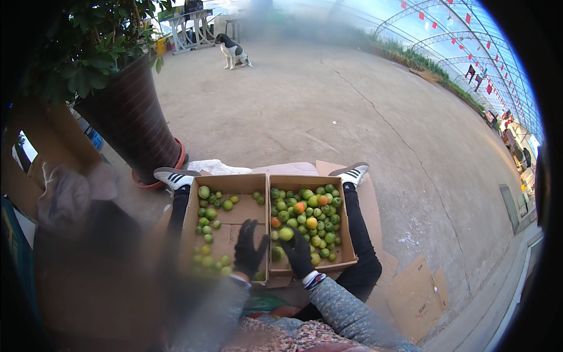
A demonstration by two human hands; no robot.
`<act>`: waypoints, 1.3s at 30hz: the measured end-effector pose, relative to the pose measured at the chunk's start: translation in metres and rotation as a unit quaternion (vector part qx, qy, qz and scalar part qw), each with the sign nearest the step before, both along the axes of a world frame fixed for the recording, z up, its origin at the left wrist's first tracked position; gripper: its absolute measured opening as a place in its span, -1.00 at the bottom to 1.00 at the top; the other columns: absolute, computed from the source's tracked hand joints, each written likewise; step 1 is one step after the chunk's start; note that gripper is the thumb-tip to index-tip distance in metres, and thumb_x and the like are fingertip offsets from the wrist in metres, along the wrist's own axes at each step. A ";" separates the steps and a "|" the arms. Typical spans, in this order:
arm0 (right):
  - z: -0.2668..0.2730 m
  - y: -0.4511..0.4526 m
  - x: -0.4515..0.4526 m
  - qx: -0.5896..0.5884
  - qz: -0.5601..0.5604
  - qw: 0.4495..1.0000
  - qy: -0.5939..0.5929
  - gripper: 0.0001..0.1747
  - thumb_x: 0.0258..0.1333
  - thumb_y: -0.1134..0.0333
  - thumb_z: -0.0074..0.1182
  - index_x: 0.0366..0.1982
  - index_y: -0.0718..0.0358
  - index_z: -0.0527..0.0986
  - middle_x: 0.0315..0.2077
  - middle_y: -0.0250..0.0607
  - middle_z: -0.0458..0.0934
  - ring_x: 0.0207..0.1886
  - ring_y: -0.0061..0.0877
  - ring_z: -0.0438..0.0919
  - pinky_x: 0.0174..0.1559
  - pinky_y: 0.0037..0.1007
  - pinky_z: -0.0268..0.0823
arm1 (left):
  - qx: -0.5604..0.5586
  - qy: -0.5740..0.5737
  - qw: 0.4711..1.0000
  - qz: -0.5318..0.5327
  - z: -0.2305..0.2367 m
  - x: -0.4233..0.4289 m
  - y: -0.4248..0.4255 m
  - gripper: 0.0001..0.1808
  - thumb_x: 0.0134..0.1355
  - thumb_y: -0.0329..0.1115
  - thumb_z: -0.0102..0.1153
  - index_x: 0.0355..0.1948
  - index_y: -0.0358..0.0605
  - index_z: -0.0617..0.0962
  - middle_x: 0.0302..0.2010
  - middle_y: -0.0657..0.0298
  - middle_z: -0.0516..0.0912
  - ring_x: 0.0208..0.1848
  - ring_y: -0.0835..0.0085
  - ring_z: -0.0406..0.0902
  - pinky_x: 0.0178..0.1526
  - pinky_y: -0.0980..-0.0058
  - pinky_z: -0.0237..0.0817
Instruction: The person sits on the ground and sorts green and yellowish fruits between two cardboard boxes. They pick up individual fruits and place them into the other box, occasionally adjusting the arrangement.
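Note:
Two open cardboard boxes stand side by side between my legs. The right box (350, 233) is well filled with green tomatoes, a few of them orange or yellowish. The left box (190, 215) has fewer green tomatoes, mostly along its left and near sides, with bare cardboard in its middle. My right hand (299, 253), in a black glove, is over the near left part of the right box and holds a yellow-green tomato (286, 233) at its fingertips. My left hand (250, 250), also gloved in black, is over the left box near the shared walls, fingers apart, with nothing seen in it.
Flattened cardboard (415, 295) lies on the concrete floor at the right. A tall dark plant pot (127, 119) on a red saucer stands at the front left. Farther off, a black-and-white dog (233, 53) sits near a table (189, 26). The lower left is blurred.

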State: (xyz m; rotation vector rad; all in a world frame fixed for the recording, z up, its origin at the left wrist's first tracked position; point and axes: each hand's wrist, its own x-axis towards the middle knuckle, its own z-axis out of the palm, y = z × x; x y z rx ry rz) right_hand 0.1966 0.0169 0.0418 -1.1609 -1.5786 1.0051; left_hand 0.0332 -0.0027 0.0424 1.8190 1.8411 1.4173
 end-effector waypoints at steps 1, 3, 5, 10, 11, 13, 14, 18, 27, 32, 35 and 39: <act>-0.012 0.006 0.007 -0.020 -0.047 0.994 0.100 -0.39 0.10 0.34 0.18 0.18 0.28 0.29 -0.11 -0.13 0.54 -0.11 -0.43 0.55 -0.04 -0.42 0.38 | -0.050 0.070 0.996 0.016 -0.007 -0.018 0.001 -0.40 0.14 0.01 0.16 0.11 -0.13 0.42 0.03 -0.03 0.49 0.11 0.08 0.42 0.13 0.19 0.25; -0.033 0.014 0.015 -0.057 -0.135 0.944 0.297 -0.35 0.10 0.36 0.16 0.22 0.29 0.23 -0.11 -0.17 0.53 -0.09 -0.43 0.53 -0.02 -0.41 0.37 | -0.344 0.204 0.917 0.000 -0.004 -0.050 -0.003 -0.30 0.13 0.20 0.07 0.12 -0.11 0.45 0.11 -0.03 0.45 0.12 0.09 0.42 0.14 0.14 0.25; -0.030 0.017 0.006 -0.023 -0.131 0.948 0.290 -0.33 0.14 0.39 0.12 0.25 0.33 0.16 -0.11 -0.17 0.52 -0.06 -0.48 0.50 0.00 -0.44 0.36 | -0.543 0.283 0.790 -0.003 -0.029 -0.080 -0.010 -0.23 0.04 0.35 0.02 0.08 -0.03 0.47 0.07 -0.01 0.49 0.11 0.14 0.45 0.08 0.18 0.29; -0.021 0.011 0.005 -0.091 -0.014 0.952 0.291 -0.40 0.16 0.39 0.10 0.21 0.36 0.23 -0.10 -0.18 0.52 -0.06 -0.54 0.50 0.00 -0.49 0.35 | -0.548 0.324 0.769 -0.054 -0.030 -0.079 -0.017 -0.35 0.00 0.21 0.16 -0.02 -0.03 0.49 -0.04 0.02 0.54 0.02 0.11 0.51 0.03 0.20 0.33; -0.021 0.011 0.006 -0.119 0.000 0.945 0.305 -0.43 0.17 0.41 0.08 0.20 0.35 0.25 -0.10 -0.18 0.51 -0.07 -0.55 0.50 0.00 -0.49 0.36 | -0.544 0.317 0.775 -0.047 -0.043 -0.082 -0.018 -0.36 0.00 0.19 0.17 -0.02 -0.03 0.48 -0.04 0.01 0.54 0.02 0.11 0.51 0.03 0.20 0.33; -0.019 0.009 0.007 -0.174 0.021 0.926 0.333 -0.49 0.19 0.44 0.05 0.18 0.35 0.29 -0.10 -0.18 0.51 -0.07 -0.56 0.49 0.00 -0.49 0.37 | -0.530 0.292 0.795 -0.044 -0.037 -0.078 -0.016 -0.40 0.04 0.14 0.14 0.00 -0.02 0.46 -0.03 0.00 0.53 0.00 0.11 0.52 0.02 0.20 0.34; -0.020 0.008 0.006 -0.152 0.029 0.942 0.298 -0.49 0.18 0.43 0.05 0.17 0.34 0.30 -0.12 -0.19 0.52 -0.09 -0.57 0.50 -0.02 -0.49 0.37 | -0.520 0.273 0.808 -0.045 -0.034 -0.078 -0.016 -0.42 0.08 0.12 0.11 0.03 0.00 0.45 -0.02 0.02 0.52 -0.02 0.10 0.52 0.01 0.20 0.35; -0.010 0.003 0.003 -0.061 0.104 0.984 0.132 -0.45 0.13 0.41 0.12 0.18 0.25 0.32 -0.21 -0.18 0.55 -0.16 -0.56 0.53 -0.08 -0.50 0.38 | -0.396 0.003 0.917 -0.049 0.004 -0.064 -0.014 -0.41 0.15 0.11 0.01 0.12 0.03 0.37 -0.01 -0.02 0.50 -0.13 0.04 0.56 -0.07 0.17 0.38; 0.016 -0.010 0.008 0.046 0.195 0.980 0.007 -0.36 0.01 0.37 0.24 0.17 0.18 0.34 -0.13 -0.09 0.56 -0.10 -0.33 0.55 -0.07 -0.35 0.39 | -0.270 -0.007 0.956 -0.116 0.035 0.013 -0.016 -0.35 0.26 0.08 -0.03 0.27 -0.04 0.28 -0.35 -0.06 0.64 -0.28 0.00 0.59 -0.27 0.16 0.38; 0.000 0.004 0.010 -0.053 0.047 0.996 -0.047 -0.31 0.08 0.38 0.17 0.25 0.20 0.22 -0.03 -0.08 0.50 -0.04 -0.36 0.52 -0.01 -0.38 0.37 | -0.289 0.124 0.948 -0.043 0.018 -0.032 -0.008 -0.43 0.20 0.18 -0.07 0.06 0.00 0.45 -0.22 -0.05 0.62 -0.19 0.06 0.59 -0.14 0.14 0.38; -0.022 0.015 0.006 -0.038 -0.093 0.953 0.285 -0.19 0.12 0.40 0.14 0.34 0.20 0.03 0.06 -0.12 0.41 -0.01 -0.41 0.48 0.03 -0.41 0.34 | -0.467 0.306 0.826 -0.073 -0.010 -0.052 -0.012 -0.37 0.11 0.22 0.01 0.06 0.03 0.46 -0.07 0.03 0.59 -0.07 0.14 0.56 -0.04 0.21 0.37; -0.008 0.008 0.003 -0.017 -0.014 0.975 0.220 -0.19 0.16 0.49 0.05 0.36 0.21 -0.08 0.16 -0.09 0.29 0.07 -0.42 0.43 0.10 -0.43 0.30 | -0.574 0.295 0.750 -0.145 -0.017 -0.060 -0.009 -0.32 0.03 0.24 0.09 0.08 0.06 0.46 0.00 0.05 0.57 0.03 0.18 0.53 0.05 0.24 0.33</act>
